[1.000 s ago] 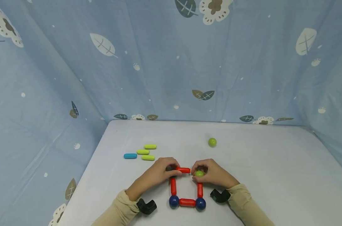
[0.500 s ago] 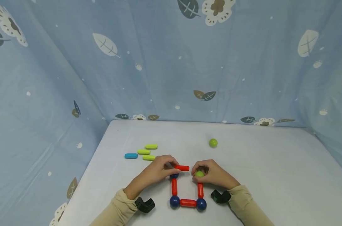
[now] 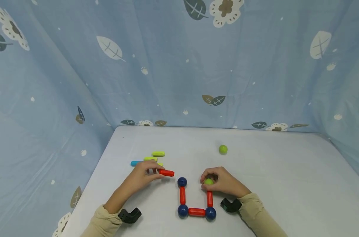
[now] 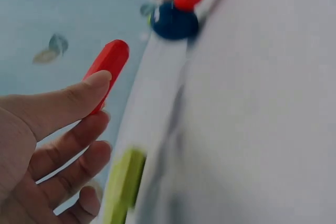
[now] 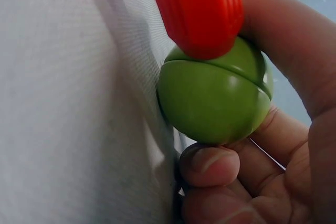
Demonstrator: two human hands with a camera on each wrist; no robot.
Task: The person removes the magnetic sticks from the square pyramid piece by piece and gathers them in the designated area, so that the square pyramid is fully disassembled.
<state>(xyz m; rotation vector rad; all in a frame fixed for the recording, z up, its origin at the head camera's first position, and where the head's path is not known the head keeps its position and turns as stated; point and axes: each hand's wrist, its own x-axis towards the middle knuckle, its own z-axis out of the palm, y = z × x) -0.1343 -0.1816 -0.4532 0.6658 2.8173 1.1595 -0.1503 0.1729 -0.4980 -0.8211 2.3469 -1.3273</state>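
Head view: the left hand [image 3: 141, 176] is pinching a red, faceted, seemingly plastic rod [image 3: 166, 173] near the loose sticks, apart from a U-shaped frame. The right hand [image 3: 222, 180] is curling its fingers round a glossy green ball [image 3: 209, 182], which is sitting at the far end of the frame's right-side red rod [image 3: 210, 199]. Dark blue balls are occupying the frame's far-left corner [image 3: 182, 182] and both near corners. A blue rod [image 3: 137, 163] and yellow-green rods [image 3: 158, 153] are lying at the left; a second green ball [image 3: 223, 149] is resting farther back.

Left wrist view: thumb and forefinger are gripping the rod by one end, leaving its other end bare; the remaining fingers are bending loosely. The rod is probably light and stiff, its facets favouring a mid-length pinch.

Right wrist view: the grooved green ball is touching the red rod's end. Being smooth and round, it is likely slippery but sturdy, suiting a grasp across its widest part.

A white, cloth-covered table [image 3: 286, 171] is supporting everything; a blue printed curtain [image 3: 167, 72] is enclosing its back and sides.
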